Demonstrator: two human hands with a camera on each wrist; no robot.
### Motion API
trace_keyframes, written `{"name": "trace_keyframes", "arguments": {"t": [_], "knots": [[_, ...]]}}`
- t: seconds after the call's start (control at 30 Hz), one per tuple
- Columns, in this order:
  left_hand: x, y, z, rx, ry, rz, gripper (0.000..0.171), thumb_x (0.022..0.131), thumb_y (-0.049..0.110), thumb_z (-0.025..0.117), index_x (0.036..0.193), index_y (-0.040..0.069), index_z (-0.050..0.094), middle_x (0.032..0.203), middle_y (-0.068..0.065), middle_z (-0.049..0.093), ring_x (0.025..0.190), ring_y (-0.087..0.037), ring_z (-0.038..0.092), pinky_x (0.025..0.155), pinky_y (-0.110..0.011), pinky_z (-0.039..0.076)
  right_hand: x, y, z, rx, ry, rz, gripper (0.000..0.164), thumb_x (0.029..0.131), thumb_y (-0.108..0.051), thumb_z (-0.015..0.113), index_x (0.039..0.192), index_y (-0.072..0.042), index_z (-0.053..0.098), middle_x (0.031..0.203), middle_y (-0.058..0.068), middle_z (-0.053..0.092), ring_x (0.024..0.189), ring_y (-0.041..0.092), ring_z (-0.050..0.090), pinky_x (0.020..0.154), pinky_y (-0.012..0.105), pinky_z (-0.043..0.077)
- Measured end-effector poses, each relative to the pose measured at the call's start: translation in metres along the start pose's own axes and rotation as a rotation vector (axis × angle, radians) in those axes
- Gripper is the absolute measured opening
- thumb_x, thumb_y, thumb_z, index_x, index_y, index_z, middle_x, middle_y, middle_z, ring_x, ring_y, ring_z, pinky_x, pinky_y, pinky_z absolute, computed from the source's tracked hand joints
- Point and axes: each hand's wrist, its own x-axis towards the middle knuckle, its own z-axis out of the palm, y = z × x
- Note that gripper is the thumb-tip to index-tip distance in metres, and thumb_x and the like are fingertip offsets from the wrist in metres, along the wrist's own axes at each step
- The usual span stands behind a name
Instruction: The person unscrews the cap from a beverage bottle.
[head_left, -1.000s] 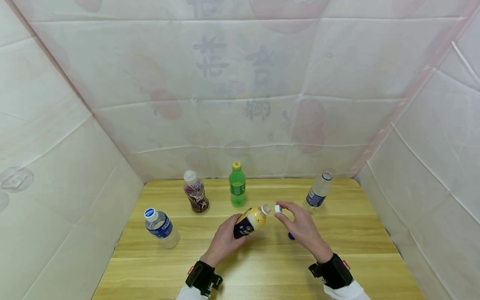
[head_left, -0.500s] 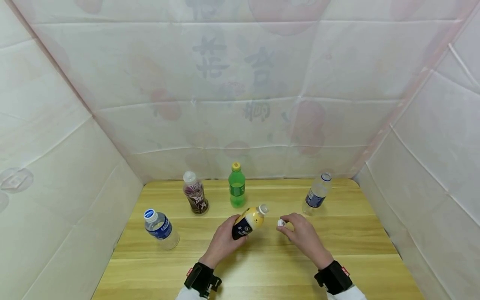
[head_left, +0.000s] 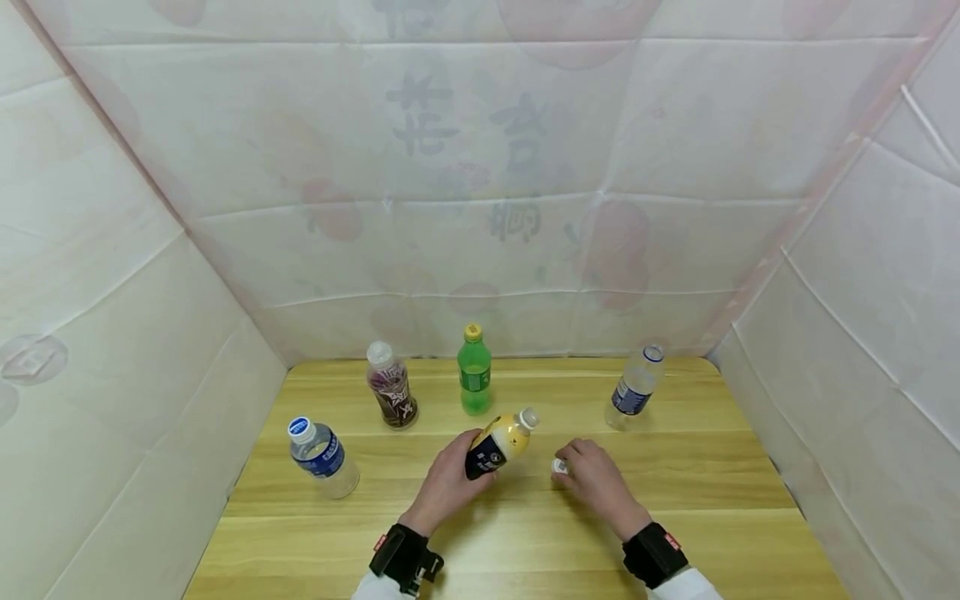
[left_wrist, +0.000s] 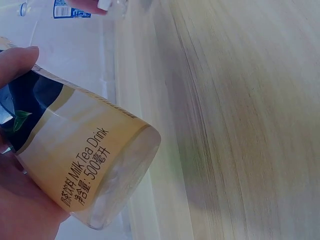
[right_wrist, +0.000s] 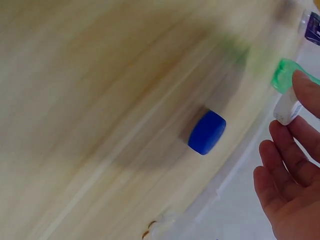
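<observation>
My left hand [head_left: 452,485] grips a milk tea bottle [head_left: 497,448] with a yellow and black label. The bottle is tilted, its uncapped mouth pointing up and to the right; its base [left_wrist: 127,180] fills much of the left wrist view. My right hand [head_left: 600,485] pinches a white bottle cap [head_left: 559,467] between thumb and fingers, low over the table right of the bottle. In the right wrist view, a blue cap [right_wrist: 206,132] lies on the table near the white cap [right_wrist: 287,107]. The right hand hides the blue cap in the head view.
A wooden table [head_left: 420,542] carries a blue-labelled bottle [head_left: 324,458] with a white cap, a purple-labelled bottle [head_left: 392,387], a green bottle [head_left: 474,375] with a yellow cap, and an uncapped blue-labelled bottle [head_left: 633,390]. Pale sheet walls [head_left: 480,167] enclose the table.
My right hand has moved down and away from the bottle's mouth with the white cap, toward the table. The left hand and its bottle have barely moved.
</observation>
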Motion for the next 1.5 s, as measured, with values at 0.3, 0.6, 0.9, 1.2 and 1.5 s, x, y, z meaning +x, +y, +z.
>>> {"name": "trace_keyframes", "arguments": {"t": [0.3, 0.6, 0.9, 1.2, 1.5], "knots": [[-0.001, 0.000, 0.000, 0.001, 0.006, 0.011, 0.068, 0.083, 0.018, 0.086, 0.140, 0.003, 0.054, 0.129, -0.016, 0.066, 0.112, -0.032, 0.065, 0.097, -0.052, 0.054, 0.001, 0.003, 0.011, -0.012, -0.032, 0.011, 0.031, 0.079, -0.018, 0.091, 0.100, -0.003, 0.073, 0.094, 0.003, 0.067, 0.087, 0.020, 0.062, 0.077, 0.038, 0.056], [-0.001, 0.001, 0.000, -0.004, 0.011, 0.010, 0.067, 0.083, 0.019, 0.086, 0.140, 0.003, 0.054, 0.129, -0.016, 0.066, 0.112, -0.030, 0.065, 0.097, -0.051, 0.054, -0.001, 0.008, 0.018, 0.025, -0.069, 0.014, 0.027, 0.080, -0.014, 0.090, 0.099, -0.005, 0.073, 0.093, 0.001, 0.065, 0.086, 0.018, 0.058, 0.075, 0.036, 0.054], [-0.001, 0.001, 0.001, -0.027, 0.004, 0.003, 0.068, 0.083, 0.019, 0.086, 0.141, 0.004, 0.054, 0.130, -0.016, 0.065, 0.114, -0.031, 0.065, 0.098, -0.052, 0.053, 0.001, 0.012, 0.023, 0.020, -0.111, 0.012, 0.023, 0.082, -0.015, 0.088, 0.097, -0.006, 0.072, 0.091, 0.000, 0.062, 0.083, 0.016, 0.055, 0.071, 0.034, 0.051], [-0.001, 0.000, 0.001, -0.018, -0.003, -0.001, 0.068, 0.084, 0.021, 0.086, 0.142, 0.005, 0.054, 0.130, -0.015, 0.065, 0.114, -0.030, 0.064, 0.098, -0.051, 0.053, 0.002, 0.012, 0.023, 0.047, -0.142, 0.052, 0.024, 0.082, -0.014, 0.088, 0.098, -0.006, 0.072, 0.092, 0.000, 0.062, 0.083, 0.015, 0.053, 0.072, 0.033, 0.051], [-0.001, 0.000, 0.001, -0.015, -0.006, 0.004, 0.069, 0.084, 0.021, 0.086, 0.142, 0.004, 0.053, 0.130, -0.016, 0.065, 0.113, -0.030, 0.065, 0.097, -0.051, 0.054, 0.005, 0.009, 0.018, 0.023, -0.102, 0.067, 0.044, 0.083, -0.027, 0.089, 0.117, -0.004, 0.072, 0.104, 0.007, 0.067, 0.094, 0.024, 0.062, 0.082, 0.043, 0.054]]}}
